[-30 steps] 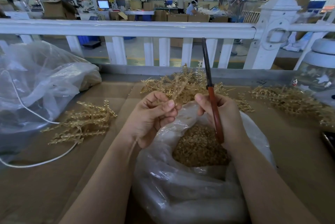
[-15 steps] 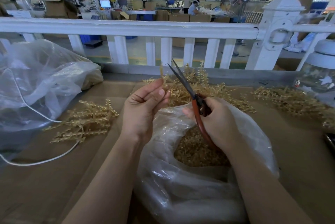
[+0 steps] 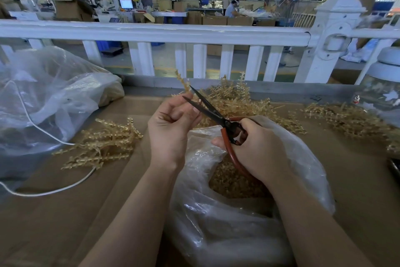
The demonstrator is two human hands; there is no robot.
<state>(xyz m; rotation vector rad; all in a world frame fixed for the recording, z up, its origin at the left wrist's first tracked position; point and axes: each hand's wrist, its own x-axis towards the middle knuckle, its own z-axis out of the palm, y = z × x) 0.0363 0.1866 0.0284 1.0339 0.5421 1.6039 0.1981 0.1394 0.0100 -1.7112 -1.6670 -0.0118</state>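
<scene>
Left hand (image 3: 173, 128) pinches a sprig (image 3: 181, 80) — golden, knobbly, upright; right hand (image 3: 257, 150) grips red-handled scissors (image 3: 213, 112), dark blades parted at its stem.

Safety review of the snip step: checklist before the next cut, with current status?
1. Blades of the scissors open: ok.
2. Grip of the right hand on the handles: ok.
3. Pinch of the left hand on the sprig: ok.
4. Sprig between the blades: ok.
5. Left fingertips clear of the blades: not ok, right beside them.
6. Mouth of the bag under the cut point: cannot tell.
</scene>
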